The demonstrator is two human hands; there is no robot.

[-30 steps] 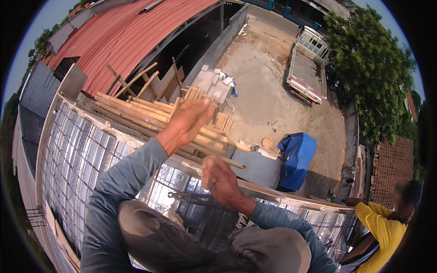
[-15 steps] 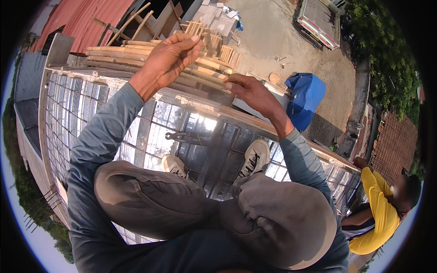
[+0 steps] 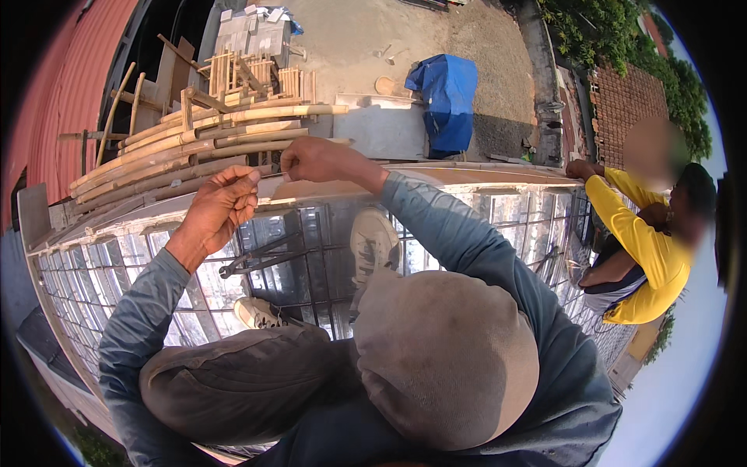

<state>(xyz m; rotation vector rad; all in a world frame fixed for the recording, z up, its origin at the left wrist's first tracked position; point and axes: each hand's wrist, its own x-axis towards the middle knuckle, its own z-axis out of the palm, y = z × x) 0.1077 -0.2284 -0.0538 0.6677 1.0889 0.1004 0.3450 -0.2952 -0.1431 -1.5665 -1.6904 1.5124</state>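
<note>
— Grey trouser knees (image 3: 327,373) filled the foreground, pale shoes (image 3: 372,241) planted on the steel mesh (image 3: 124,288). What did the hands have?

— Left hand (image 3: 220,208) was curled, fingertips pinching one end of a thin wire (image 3: 268,175); right hand (image 3: 315,159) was closed on the other end, the strand stretched between them above the mesh.

— Tools?

— Dark pincers (image 3: 253,261) lay untouched on the bars just below the left hand. I'd judge the tying was barely under way: the wire was in the air, not yet around a bar.

— Beyond that?

— Bamboo poles (image 3: 194,144) were stacked past the edge, a blue tarp bundle (image 3: 447,97) on the ground further out. To the right, a person in a yellow sleeve (image 3: 634,233) crouched. No readable labels or signs showed.
</note>
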